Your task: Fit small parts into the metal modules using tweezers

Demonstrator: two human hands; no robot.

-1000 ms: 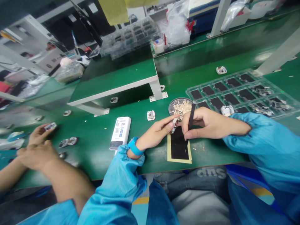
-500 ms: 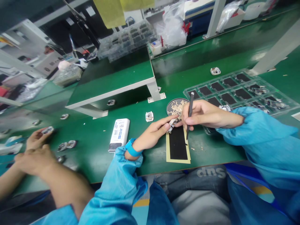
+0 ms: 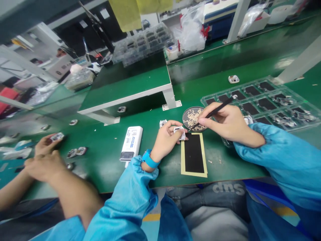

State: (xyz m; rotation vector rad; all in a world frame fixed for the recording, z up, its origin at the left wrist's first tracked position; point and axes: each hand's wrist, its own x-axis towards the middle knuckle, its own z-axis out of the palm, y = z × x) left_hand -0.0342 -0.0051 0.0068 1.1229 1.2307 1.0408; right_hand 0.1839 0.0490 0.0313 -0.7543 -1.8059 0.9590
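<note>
Between thumb and fingers, my left hand (image 3: 168, 138) grips a small white square device housing (image 3: 179, 133). My right hand (image 3: 227, 124) is closed around dark tweezers (image 3: 217, 109), whose tip points down-left to the edge of that housing; whether they touch I cannot tell. Just behind the tip is a round grey perforated dish (image 3: 186, 117) holding many small beige pieces (image 3: 195, 117). A black sheet on yellowish backing (image 3: 194, 154) lies on the bench below the hands. Another white housing (image 3: 163, 123) sits partly hidden behind my left hand.
A clear compartment tray (image 3: 273, 122) with black pads and metal parts stands at right. A white power bank (image 3: 131, 144) lies left of my left hand. A raised green shelf (image 3: 130, 80) stands behind. At left, a co-worker's hands (image 3: 43, 157) hold a similar housing (image 3: 57, 136).
My left hand has turned the housing to face up. The tweezers have swung from near upright over the black sheet to a slant, their tip now by the housing. The view shifted slightly.
</note>
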